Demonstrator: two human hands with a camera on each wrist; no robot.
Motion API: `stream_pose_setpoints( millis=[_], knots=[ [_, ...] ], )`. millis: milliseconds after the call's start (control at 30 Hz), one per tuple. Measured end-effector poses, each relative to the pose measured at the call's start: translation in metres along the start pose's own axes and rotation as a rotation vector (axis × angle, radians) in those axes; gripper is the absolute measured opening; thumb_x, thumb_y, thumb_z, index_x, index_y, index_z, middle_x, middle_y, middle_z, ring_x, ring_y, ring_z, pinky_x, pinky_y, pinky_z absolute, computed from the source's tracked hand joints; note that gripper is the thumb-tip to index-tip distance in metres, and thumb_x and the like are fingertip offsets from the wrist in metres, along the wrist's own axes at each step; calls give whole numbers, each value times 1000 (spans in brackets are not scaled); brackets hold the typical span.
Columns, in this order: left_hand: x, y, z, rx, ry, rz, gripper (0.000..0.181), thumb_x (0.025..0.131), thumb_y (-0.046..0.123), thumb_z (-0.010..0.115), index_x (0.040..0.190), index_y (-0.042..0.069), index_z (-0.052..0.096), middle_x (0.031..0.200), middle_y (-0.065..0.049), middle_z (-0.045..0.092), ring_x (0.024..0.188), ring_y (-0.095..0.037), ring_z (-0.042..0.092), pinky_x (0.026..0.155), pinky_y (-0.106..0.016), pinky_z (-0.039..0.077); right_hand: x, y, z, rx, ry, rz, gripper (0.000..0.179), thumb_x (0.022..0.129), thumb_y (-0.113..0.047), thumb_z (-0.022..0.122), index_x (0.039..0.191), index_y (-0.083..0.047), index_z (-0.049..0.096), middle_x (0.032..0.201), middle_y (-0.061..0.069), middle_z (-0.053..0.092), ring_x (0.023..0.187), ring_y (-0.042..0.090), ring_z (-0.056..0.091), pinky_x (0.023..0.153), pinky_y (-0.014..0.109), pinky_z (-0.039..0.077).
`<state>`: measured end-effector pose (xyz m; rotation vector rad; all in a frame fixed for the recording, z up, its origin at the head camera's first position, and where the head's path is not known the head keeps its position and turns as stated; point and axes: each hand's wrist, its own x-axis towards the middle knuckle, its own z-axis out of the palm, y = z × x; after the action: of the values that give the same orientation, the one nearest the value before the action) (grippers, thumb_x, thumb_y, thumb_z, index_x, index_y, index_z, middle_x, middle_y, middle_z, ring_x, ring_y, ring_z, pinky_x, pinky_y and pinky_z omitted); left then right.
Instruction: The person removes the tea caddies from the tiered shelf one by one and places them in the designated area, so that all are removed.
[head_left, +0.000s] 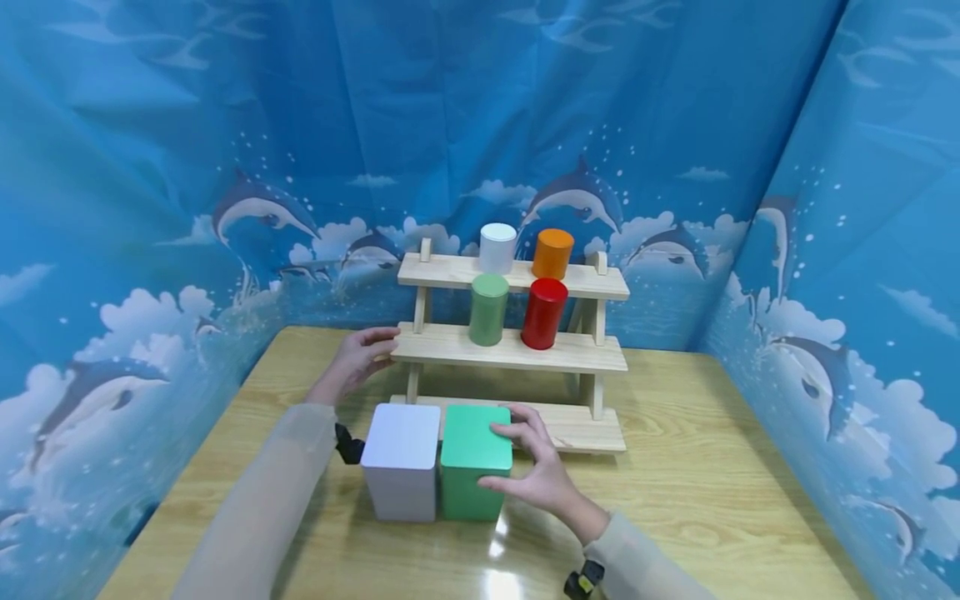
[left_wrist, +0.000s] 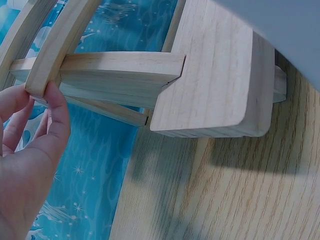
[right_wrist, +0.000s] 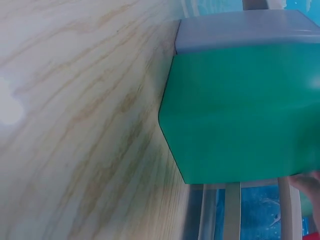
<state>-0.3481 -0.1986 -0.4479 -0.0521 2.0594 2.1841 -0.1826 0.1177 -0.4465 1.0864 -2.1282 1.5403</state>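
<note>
A three-tier wooden display stand (head_left: 450,350) stands on the table. My left hand (head_left: 363,357) is at the left end of its middle shelf, thumb and fingertip pinching the shelf's corner (left_wrist: 42,82) in the left wrist view. Before the stand sit two tall rounded-edge boxes side by side, a pale lavender box (head_left: 401,458) and a green box (head_left: 474,467). My right hand (head_left: 536,467) grips the green box from the right, its thumb on the near side and fingers by the top far corner. Most of that hand is out of the right wrist view.
A white cylinder (head_left: 498,248) and an orange cylinder (head_left: 552,254) stand on the top shelf. On the middle shelf are a light green cylinder (head_left: 489,310) and a red cylinder (head_left: 544,314). Blue dolphin-print curtains (head_left: 450,108) hang behind and beside the wooden table (head_left: 690,483).
</note>
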Motion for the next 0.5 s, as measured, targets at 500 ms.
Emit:
stream_pose_setpoints(
  millis=[500],
  knots=[
    [-1, 0, 1, 15, 5, -8, 43, 92, 15, 60, 133, 7, 49, 135, -11, 44, 116, -25, 49, 97, -38, 44, -1, -5, -6, -17, -115, 50, 78, 55, 5, 83, 124, 5, 46, 137, 33, 26, 124, 44, 31, 104, 46, 33]
  ],
)
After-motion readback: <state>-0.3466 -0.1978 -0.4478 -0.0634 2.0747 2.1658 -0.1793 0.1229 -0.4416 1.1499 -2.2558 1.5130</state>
